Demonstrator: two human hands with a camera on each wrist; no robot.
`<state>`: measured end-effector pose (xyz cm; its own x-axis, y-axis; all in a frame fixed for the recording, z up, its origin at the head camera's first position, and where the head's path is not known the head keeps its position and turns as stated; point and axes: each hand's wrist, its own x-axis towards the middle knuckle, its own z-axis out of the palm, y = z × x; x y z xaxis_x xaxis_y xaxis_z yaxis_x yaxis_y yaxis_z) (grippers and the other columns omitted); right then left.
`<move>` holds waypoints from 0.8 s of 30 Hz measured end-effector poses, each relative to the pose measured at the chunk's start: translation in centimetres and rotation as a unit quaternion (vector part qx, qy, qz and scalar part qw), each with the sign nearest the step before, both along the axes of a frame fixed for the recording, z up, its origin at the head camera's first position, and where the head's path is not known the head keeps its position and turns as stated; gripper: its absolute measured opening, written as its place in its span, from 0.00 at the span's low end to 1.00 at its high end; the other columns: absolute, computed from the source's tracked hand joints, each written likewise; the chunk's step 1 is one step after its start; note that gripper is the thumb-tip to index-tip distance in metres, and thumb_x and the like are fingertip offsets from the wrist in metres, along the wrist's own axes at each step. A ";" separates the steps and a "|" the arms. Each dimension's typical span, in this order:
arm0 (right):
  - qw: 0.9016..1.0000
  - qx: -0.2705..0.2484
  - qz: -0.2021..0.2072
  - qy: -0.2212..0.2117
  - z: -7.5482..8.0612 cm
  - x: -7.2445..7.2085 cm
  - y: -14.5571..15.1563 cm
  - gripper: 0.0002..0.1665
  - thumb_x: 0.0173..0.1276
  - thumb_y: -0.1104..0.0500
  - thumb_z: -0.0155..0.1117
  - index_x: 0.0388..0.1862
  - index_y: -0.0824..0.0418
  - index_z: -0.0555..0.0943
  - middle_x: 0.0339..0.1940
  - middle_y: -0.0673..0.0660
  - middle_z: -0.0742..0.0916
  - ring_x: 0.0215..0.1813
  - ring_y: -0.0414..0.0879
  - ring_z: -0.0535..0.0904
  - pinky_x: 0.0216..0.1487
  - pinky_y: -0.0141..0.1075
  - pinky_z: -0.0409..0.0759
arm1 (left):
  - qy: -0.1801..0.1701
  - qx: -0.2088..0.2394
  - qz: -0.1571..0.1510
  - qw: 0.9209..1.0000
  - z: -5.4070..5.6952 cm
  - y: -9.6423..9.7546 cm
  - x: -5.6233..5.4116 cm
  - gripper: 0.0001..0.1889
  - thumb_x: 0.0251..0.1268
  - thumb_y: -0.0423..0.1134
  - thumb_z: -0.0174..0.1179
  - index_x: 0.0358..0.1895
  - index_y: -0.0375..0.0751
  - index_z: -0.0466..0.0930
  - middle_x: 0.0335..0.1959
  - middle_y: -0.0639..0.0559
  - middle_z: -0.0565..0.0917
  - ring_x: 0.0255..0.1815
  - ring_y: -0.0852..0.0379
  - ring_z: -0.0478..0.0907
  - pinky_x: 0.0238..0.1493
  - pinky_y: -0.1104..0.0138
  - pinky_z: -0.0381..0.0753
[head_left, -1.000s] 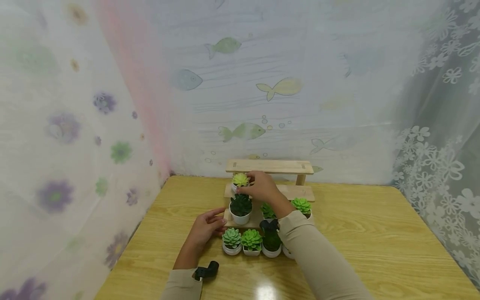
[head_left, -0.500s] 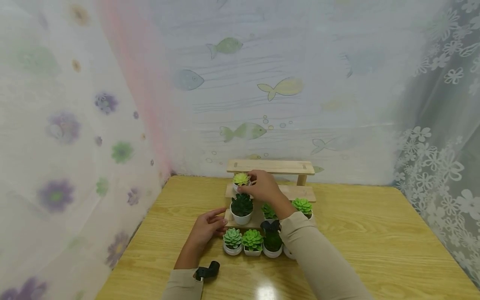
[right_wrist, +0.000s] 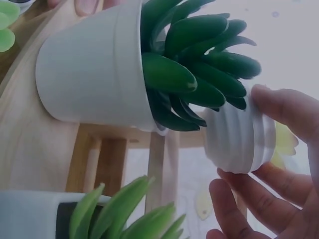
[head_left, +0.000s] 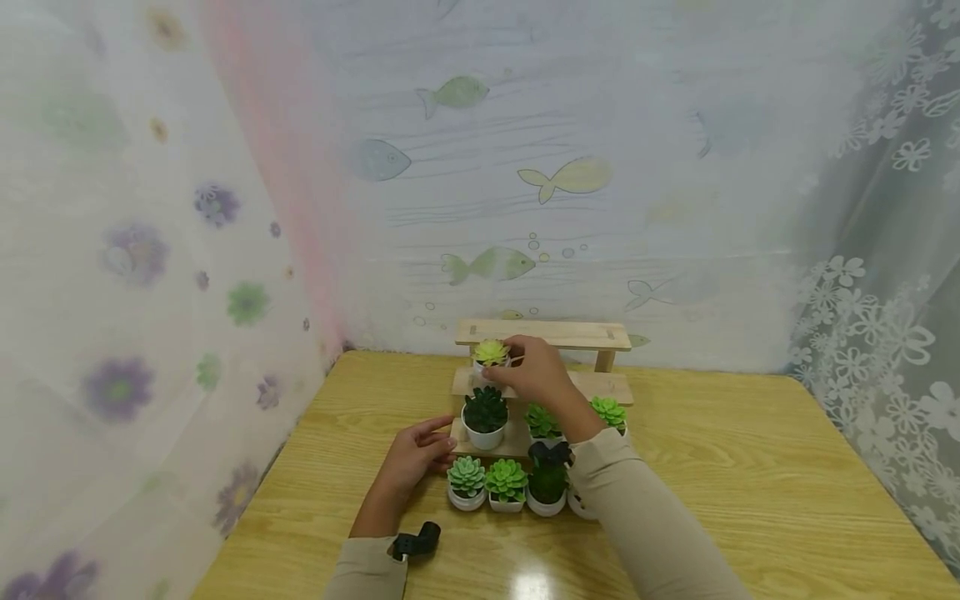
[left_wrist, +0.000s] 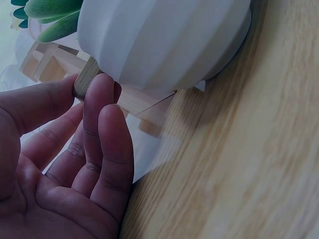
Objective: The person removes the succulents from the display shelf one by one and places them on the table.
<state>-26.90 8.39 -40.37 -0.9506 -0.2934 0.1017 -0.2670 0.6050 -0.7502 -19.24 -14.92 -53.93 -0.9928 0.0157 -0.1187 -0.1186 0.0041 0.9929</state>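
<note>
While pinching the white ribbed pot (right_wrist: 239, 142) of the yellow plant (head_left: 491, 352) with the right hand (head_left: 538, 372), thumb opposite part-curled fingers, holding the pot over the left part of the middle step (head_left: 603, 387) of the wooden shelf (head_left: 543, 332); not telling, from these views, resting from hovering. Also gripping the left end of the lower step (head_left: 515, 432) with the left hand (head_left: 411, 454), nipping the wood between thumb and fingertips. Likely risking a brush against the dark green plant (head_left: 486, 408), standing right in front with leaves close to the pot, and a tip-over through moving too low. Perhaps risking a slip through holding by fingertips alone, or a fall through landing near the step's edge. Holding the right sleeve (head_left: 645, 508) and black wrist camera (head_left: 551, 452) above the front row of pots (head_left: 506, 483), so possibly snagging the round green plant (head_left: 547, 486) there. Finding no brand, label or readable writing; seeing only printed fish (head_left: 577, 177) and flowers (head_left: 120, 385) on the backdrop (head_left: 637, 250).
</note>
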 end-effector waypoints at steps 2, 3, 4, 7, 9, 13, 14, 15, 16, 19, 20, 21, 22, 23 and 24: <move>1.000 -0.004 -0.002 0.000 0.0 0.1 0.2 0.42 0.63 0.41 0.78 0.72 0.56 0.77 0.59 0.57 0.86 0.63 0.54 0.82 0.58 0.52 0.85 | 0.001 -0.001 0.000 1.000 -0.1 0.0 0.0 0.26 0.71 0.33 0.67 0.71 0.39 0.77 0.51 0.40 0.88 0.36 0.55 0.88 0.37 0.64 0.89; 1.000 -0.005 -0.003 0.000 0.1 0.1 0.2 0.42 0.63 0.41 0.78 0.72 0.56 0.77 0.58 0.57 0.86 0.63 0.54 0.82 0.58 0.52 0.85 | 0.001 -0.001 0.000 1.000 -0.1 0.0 -0.1 0.26 0.71 0.33 0.67 0.71 0.40 0.77 0.51 0.40 0.88 0.36 0.55 0.88 0.37 0.64 0.90; 1.000 -0.008 -0.003 0.000 0.2 0.2 0.3 0.42 0.63 0.41 0.78 0.72 0.56 0.77 0.58 0.56 0.86 0.62 0.54 0.82 0.58 0.52 0.85 | 0.002 0.000 -0.001 1.000 -0.2 -0.1 -0.1 0.26 0.71 0.33 0.67 0.71 0.40 0.77 0.51 0.40 0.88 0.36 0.55 0.88 0.37 0.64 0.90; 1.000 -0.018 -0.001 0.003 0.5 0.6 0.6 0.42 0.63 0.42 0.78 0.72 0.56 0.77 0.58 0.56 0.85 0.61 0.54 0.83 0.58 0.51 0.85 | 0.004 0.000 -0.004 1.000 -0.3 -0.1 -0.2 0.26 0.71 0.33 0.67 0.71 0.40 0.77 0.52 0.40 0.88 0.36 0.55 0.88 0.37 0.64 0.90; 1.000 -0.026 0.001 0.006 0.7 0.9 0.7 0.42 0.63 0.42 0.78 0.72 0.56 0.77 0.58 0.56 0.85 0.61 0.54 0.84 0.57 0.51 0.86 | 0.008 0.000 -0.007 1.000 -0.3 -0.2 -0.2 0.26 0.71 0.34 0.66 0.71 0.39 0.76 0.52 0.40 0.88 0.36 0.55 0.88 0.37 0.64 0.90; 0.999 -0.040 0.008 0.014 0.9 1.6 0.9 0.41 0.63 0.43 0.78 0.72 0.56 0.77 0.57 0.56 0.85 0.60 0.55 0.84 0.56 0.51 0.86 | 0.014 0.000 -0.011 1.000 -0.3 -0.3 -0.2 0.26 0.71 0.33 0.66 0.71 0.39 0.76 0.51 0.40 0.88 0.35 0.56 0.88 0.36 0.64 0.90; 0.999 -0.043 0.009 0.015 0.9 1.7 1.0 0.41 0.63 0.43 0.78 0.72 0.56 0.77 0.57 0.56 0.85 0.60 0.55 0.84 0.56 0.51 0.87 | 0.016 -0.001 -0.011 1.000 -0.4 -0.3 -0.2 0.26 0.72 0.33 0.66 0.72 0.38 0.76 0.51 0.40 0.89 0.35 0.56 0.88 0.36 0.64 0.90; 0.999 -0.045 0.010 0.016 1.0 1.8 1.0 0.41 0.63 0.43 0.78 0.72 0.56 0.77 0.57 0.56 0.85 0.60 0.55 0.85 0.55 0.50 0.87 | 0.016 -0.001 -0.011 1.000 -0.4 -0.3 -0.2 0.26 0.72 0.33 0.66 0.71 0.39 0.76 0.51 0.40 0.89 0.34 0.56 0.88 0.36 0.64 0.89; 0.999 -0.047 0.010 0.017 1.0 2.0 1.1 0.41 0.63 0.42 0.78 0.72 0.55 0.77 0.57 0.56 0.85 0.60 0.55 0.85 0.55 0.50 0.87 | 0.017 -0.001 -0.012 1.000 -0.4 -0.3 -0.1 0.26 0.72 0.33 0.66 0.71 0.38 0.76 0.51 0.40 0.89 0.34 0.56 0.88 0.36 0.64 0.89; 0.998 -0.053 0.012 0.019 1.0 2.4 1.3 0.41 0.62 0.42 0.78 0.71 0.55 0.78 0.57 0.56 0.85 0.60 0.55 0.85 0.55 0.50 0.87 | 0.015 -0.003 -0.012 1.000 -0.5 -0.3 -0.1 0.26 0.72 0.33 0.65 0.71 0.38 0.76 0.50 0.40 0.89 0.34 0.56 0.88 0.35 0.64 0.89; 0.998 -0.055 0.011 0.018 1.0 2.5 1.4 0.41 0.62 0.41 0.78 0.71 0.54 0.78 0.57 0.55 0.85 0.60 0.55 0.85 0.54 0.49 0.87 | 0.015 -0.003 -0.012 1.000 -0.5 -0.3 -0.1 0.26 0.72 0.33 0.66 0.71 0.38 0.76 0.50 0.40 0.89 0.34 0.56 0.88 0.35 0.64 0.89; 0.998 -0.058 0.012 0.016 1.0 2.7 1.4 0.41 0.62 0.41 0.79 0.71 0.53 0.78 0.57 0.55 0.85 0.60 0.54 0.85 0.54 0.49 0.87 | 0.014 -0.003 -0.013 1.000 -0.6 -0.3 -0.1 0.26 0.72 0.33 0.66 0.71 0.39 0.76 0.50 0.40 0.89 0.34 0.56 0.88 0.35 0.64 0.89; 0.998 -0.062 0.012 0.014 1.0 2.9 1.5 0.41 0.62 0.41 0.79 0.71 0.52 0.78 0.57 0.55 0.85 0.60 0.54 0.84 0.53 0.49 0.88 | 0.016 -0.004 -0.013 1.000 -0.6 -0.3 -0.1 0.26 0.72 0.33 0.66 0.71 0.39 0.76 0.50 0.40 0.89 0.34 0.56 0.88 0.35 0.64 0.89; 0.998 -0.067 0.013 0.011 1.0 3.1 1.6 0.41 0.61 0.41 0.79 0.71 0.52 0.78 0.57 0.55 0.85 0.60 0.54 0.84 0.52 0.49 0.88 | 0.016 -0.005 -0.013 1.000 -0.6 -0.3 -0.2 0.26 0.72 0.33 0.66 0.71 0.39 0.76 0.50 0.41 0.89 0.34 0.56 0.88 0.35 0.64 0.89; 0.997 -0.072 0.013 0.009 1.0 3.3 1.7 0.41 0.61 0.41 0.79 0.70 0.51 0.78 0.58 0.54 0.85 0.60 0.54 0.84 0.52 0.49 0.88 | 0.017 -0.004 -0.013 1.000 -0.6 -0.3 -0.2 0.26 0.72 0.34 0.66 0.71 0.39 0.76 0.49 0.41 0.89 0.34 0.56 0.88 0.35 0.64 0.89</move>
